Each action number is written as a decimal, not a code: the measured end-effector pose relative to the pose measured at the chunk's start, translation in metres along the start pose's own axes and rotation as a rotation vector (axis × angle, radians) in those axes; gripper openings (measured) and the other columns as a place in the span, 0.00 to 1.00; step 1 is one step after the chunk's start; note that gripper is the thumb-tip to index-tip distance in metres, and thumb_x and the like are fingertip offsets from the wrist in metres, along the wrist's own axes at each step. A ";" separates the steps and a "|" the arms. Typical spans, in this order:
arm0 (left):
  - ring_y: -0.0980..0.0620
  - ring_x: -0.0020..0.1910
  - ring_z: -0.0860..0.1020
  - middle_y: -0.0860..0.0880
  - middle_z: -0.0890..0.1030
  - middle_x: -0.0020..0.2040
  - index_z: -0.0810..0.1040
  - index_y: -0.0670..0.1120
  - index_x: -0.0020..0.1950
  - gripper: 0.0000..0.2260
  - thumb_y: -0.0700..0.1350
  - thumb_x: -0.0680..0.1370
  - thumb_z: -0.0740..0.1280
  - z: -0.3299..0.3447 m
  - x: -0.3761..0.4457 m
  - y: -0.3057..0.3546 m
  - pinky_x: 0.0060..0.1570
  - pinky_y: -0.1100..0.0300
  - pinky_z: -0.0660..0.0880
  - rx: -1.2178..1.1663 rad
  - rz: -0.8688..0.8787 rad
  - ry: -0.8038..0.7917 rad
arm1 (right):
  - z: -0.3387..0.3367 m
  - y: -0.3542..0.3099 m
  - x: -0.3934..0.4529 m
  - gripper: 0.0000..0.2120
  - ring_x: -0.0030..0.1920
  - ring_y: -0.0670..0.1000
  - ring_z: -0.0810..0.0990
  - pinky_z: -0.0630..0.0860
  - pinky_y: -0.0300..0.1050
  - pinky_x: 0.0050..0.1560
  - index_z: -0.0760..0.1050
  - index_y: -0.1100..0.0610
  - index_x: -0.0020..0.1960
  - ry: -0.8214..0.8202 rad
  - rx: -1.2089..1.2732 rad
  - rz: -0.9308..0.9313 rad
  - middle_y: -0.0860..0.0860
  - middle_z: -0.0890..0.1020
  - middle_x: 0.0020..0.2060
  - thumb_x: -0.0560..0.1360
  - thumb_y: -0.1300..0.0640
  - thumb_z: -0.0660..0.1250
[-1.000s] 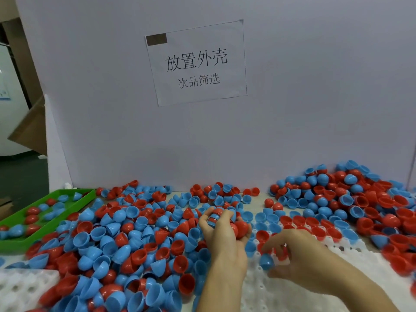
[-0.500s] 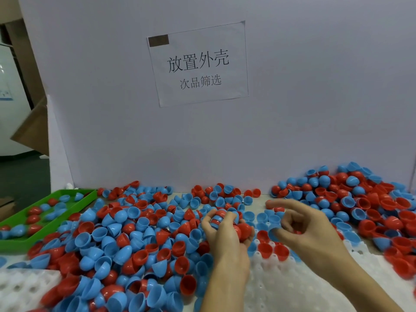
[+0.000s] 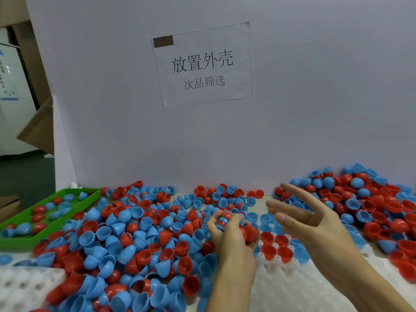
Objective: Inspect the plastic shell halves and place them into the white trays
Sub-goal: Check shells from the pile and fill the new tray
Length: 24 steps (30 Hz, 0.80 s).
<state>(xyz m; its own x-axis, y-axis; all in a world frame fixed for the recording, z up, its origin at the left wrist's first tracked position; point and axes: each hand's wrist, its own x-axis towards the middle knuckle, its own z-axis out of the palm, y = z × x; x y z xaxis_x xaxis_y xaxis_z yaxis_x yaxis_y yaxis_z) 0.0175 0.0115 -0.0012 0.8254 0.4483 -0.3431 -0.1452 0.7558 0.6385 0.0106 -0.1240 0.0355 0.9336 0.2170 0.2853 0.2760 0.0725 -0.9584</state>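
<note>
Red and blue plastic shell halves [image 3: 144, 235] lie heaped across the table, with a second heap [image 3: 369, 199] at the right. My left hand [image 3: 229, 235] grips a bunch of red and blue shell halves [image 3: 227, 218] just above the pile. My right hand [image 3: 301, 217] hovers to its right with fingers spread and straight, holding nothing. Below it a white tray [image 3: 279, 287] carries a few red and blue shells [image 3: 274, 246] seated in its far pockets. Another white tray [image 3: 20, 287] shows at the lower left.
A green tray [image 3: 51, 219] at the far left holds several loose shells. A white backboard with a paper sign [image 3: 202, 64] stands right behind the piles. Cardboard [image 3: 40, 129] and a dark floor lie beyond the table's left edge.
My right hand rose from the white tray's pockets, moved up and right, and spread its fingers. My left hand kept its bunch of shells almost in place.
</note>
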 end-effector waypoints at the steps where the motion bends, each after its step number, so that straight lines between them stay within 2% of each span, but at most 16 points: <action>1: 0.43 0.46 0.78 0.39 0.74 0.60 0.74 0.54 0.62 0.20 0.33 0.76 0.69 0.000 -0.001 0.000 0.33 0.53 0.81 -0.002 -0.001 -0.006 | 0.000 0.002 0.001 0.26 0.50 0.42 0.85 0.77 0.40 0.48 0.75 0.39 0.62 0.013 -0.023 -0.001 0.44 0.87 0.49 0.67 0.57 0.74; 4: 0.43 0.45 0.79 0.37 0.76 0.60 0.75 0.53 0.60 0.19 0.33 0.76 0.69 0.000 -0.003 0.001 0.32 0.54 0.81 -0.013 -0.020 -0.065 | 0.003 0.012 0.003 0.17 0.46 0.40 0.84 0.79 0.34 0.40 0.80 0.41 0.55 0.041 -0.183 -0.030 0.41 0.86 0.43 0.72 0.60 0.74; 6: 0.41 0.46 0.80 0.37 0.77 0.60 0.77 0.52 0.59 0.18 0.33 0.75 0.70 0.000 -0.004 0.001 0.36 0.51 0.81 0.023 -0.040 -0.144 | 0.008 0.021 0.004 0.15 0.45 0.38 0.82 0.77 0.29 0.39 0.80 0.41 0.53 0.061 -0.316 -0.080 0.42 0.85 0.41 0.73 0.60 0.74; 9: 0.38 0.50 0.83 0.38 0.79 0.60 0.79 0.52 0.58 0.16 0.34 0.76 0.69 0.000 -0.008 -0.001 0.42 0.46 0.83 0.121 -0.068 -0.301 | 0.014 0.030 0.003 0.15 0.46 0.36 0.79 0.78 0.31 0.40 0.78 0.39 0.54 0.066 -0.459 -0.144 0.42 0.81 0.45 0.74 0.57 0.73; 12: 0.39 0.50 0.84 0.37 0.81 0.59 0.79 0.52 0.59 0.16 0.34 0.77 0.67 -0.001 -0.010 -0.002 0.41 0.48 0.82 0.208 -0.069 -0.408 | 0.011 0.034 0.005 0.16 0.44 0.41 0.80 0.79 0.33 0.41 0.78 0.37 0.55 0.036 -0.476 -0.129 0.42 0.80 0.47 0.74 0.57 0.74; 15: 0.37 0.53 0.82 0.38 0.81 0.59 0.80 0.51 0.58 0.13 0.37 0.78 0.67 0.000 -0.011 -0.003 0.38 0.50 0.81 0.278 -0.060 -0.454 | 0.006 0.035 0.008 0.15 0.42 0.45 0.83 0.81 0.36 0.39 0.81 0.40 0.52 0.043 -0.445 -0.096 0.43 0.83 0.44 0.72 0.57 0.76; 17: 0.40 0.50 0.82 0.38 0.81 0.58 0.80 0.51 0.59 0.12 0.38 0.78 0.67 0.000 -0.010 -0.004 0.33 0.53 0.79 0.276 -0.058 -0.452 | 0.003 0.036 0.009 0.11 0.41 0.44 0.84 0.81 0.36 0.37 0.82 0.44 0.50 0.083 -0.357 -0.084 0.44 0.85 0.40 0.71 0.58 0.76; 20: 0.39 0.50 0.81 0.37 0.82 0.57 0.80 0.49 0.60 0.13 0.38 0.78 0.67 -0.001 -0.006 -0.003 0.36 0.51 0.80 0.174 -0.082 -0.395 | 0.002 0.036 0.010 0.09 0.43 0.42 0.85 0.79 0.33 0.35 0.82 0.47 0.51 0.119 -0.156 -0.005 0.44 0.86 0.41 0.71 0.55 0.74; 22: 0.38 0.50 0.81 0.36 0.82 0.55 0.80 0.50 0.60 0.13 0.37 0.78 0.67 -0.002 -0.003 -0.003 0.38 0.49 0.79 0.124 -0.084 -0.360 | 0.002 0.034 0.010 0.10 0.44 0.45 0.86 0.80 0.36 0.37 0.82 0.50 0.53 0.117 -0.045 0.042 0.46 0.87 0.43 0.72 0.54 0.73; 24: 0.38 0.49 0.81 0.36 0.82 0.55 0.80 0.50 0.59 0.13 0.37 0.78 0.67 -0.002 -0.001 -0.003 0.37 0.50 0.79 0.100 -0.083 -0.332 | 0.003 0.032 0.010 0.12 0.45 0.50 0.87 0.80 0.41 0.44 0.82 0.52 0.54 0.104 0.037 0.075 0.50 0.87 0.45 0.71 0.55 0.74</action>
<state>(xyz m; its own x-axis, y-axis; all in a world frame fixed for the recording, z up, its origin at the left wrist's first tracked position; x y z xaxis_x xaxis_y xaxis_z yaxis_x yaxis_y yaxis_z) 0.0159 0.0102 -0.0042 0.9670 0.1950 -0.1642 -0.0296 0.7254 0.6877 0.0282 -0.1170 0.0079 0.9703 0.1213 0.2091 0.1982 0.0957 -0.9755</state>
